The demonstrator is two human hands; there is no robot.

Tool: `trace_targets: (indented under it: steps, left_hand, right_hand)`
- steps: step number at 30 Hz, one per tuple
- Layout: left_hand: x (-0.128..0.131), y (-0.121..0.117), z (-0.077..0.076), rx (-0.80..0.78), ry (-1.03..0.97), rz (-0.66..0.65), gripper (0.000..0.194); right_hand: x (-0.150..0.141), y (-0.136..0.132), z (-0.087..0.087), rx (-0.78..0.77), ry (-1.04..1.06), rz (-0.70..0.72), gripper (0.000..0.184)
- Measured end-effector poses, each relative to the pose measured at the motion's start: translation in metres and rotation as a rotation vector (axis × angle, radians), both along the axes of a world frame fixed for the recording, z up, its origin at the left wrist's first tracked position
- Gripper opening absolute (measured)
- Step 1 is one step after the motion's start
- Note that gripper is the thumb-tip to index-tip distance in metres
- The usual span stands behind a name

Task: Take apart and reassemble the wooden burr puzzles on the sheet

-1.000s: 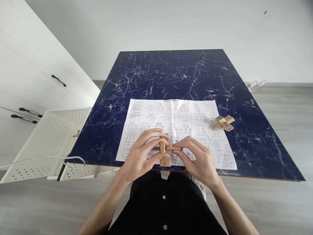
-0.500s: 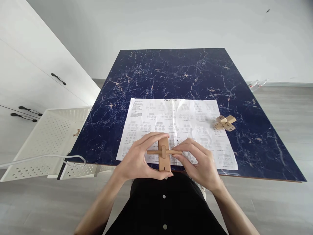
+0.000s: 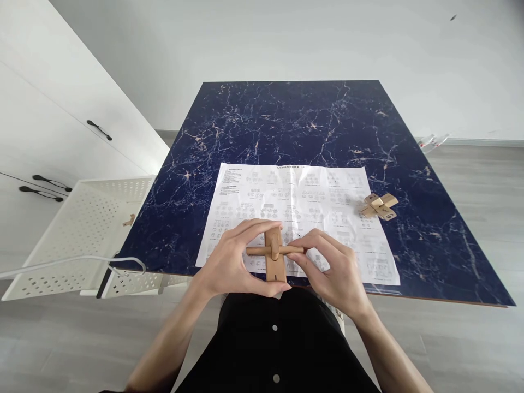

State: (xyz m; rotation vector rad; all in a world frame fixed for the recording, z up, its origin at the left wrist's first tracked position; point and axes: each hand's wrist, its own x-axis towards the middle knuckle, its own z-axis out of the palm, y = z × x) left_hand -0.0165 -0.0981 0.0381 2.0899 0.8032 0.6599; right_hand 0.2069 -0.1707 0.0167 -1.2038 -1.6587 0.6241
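My left hand [image 3: 233, 256] grips a wooden puzzle block [image 3: 275, 271] at its far and near ends, fingers at the top and thumb at the bottom. A thin wooden rod [image 3: 257, 251] crosses the block from side to side, with a short rounded peg [image 3: 274, 248] standing up at the crossing. My right hand [image 3: 331, 267] pinches the rod's right end between thumb and fingers. Both hands are over the near edge of a printed instruction sheet [image 3: 315, 210] with small diagrams. The block's underside is hidden.
An assembled wooden burr puzzle [image 3: 380, 206] with marked pieces rests at the sheet's right edge. The blue marble-patterned table [image 3: 282, 123] carries both. Left of it stands a white perforated basket [image 3: 61, 240] with a small wooden piece [image 3: 129, 220] inside, and a white cable [image 3: 73, 262] crosses over it.
The block, rod and peg have tilted slightly in my hands. Both hands keep their grips, and the view has shifted a little.
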Motion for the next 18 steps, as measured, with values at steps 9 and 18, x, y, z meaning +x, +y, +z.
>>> trace_targets:
  steps: [9, 18]
  left_hand:
    - [0.003, -0.002, 0.0, -0.054, 0.04, 0.021, 0.095]
    - [0.014, -0.006, -0.002, -0.203, -0.145, 0.079, 0.088]
  right_hand:
    - [-0.002, -0.001, -0.001, -0.035, 0.044, -0.069, 0.006]
    - [-0.005, 0.001, -0.01, -0.202, 0.27, -0.08, 0.004]
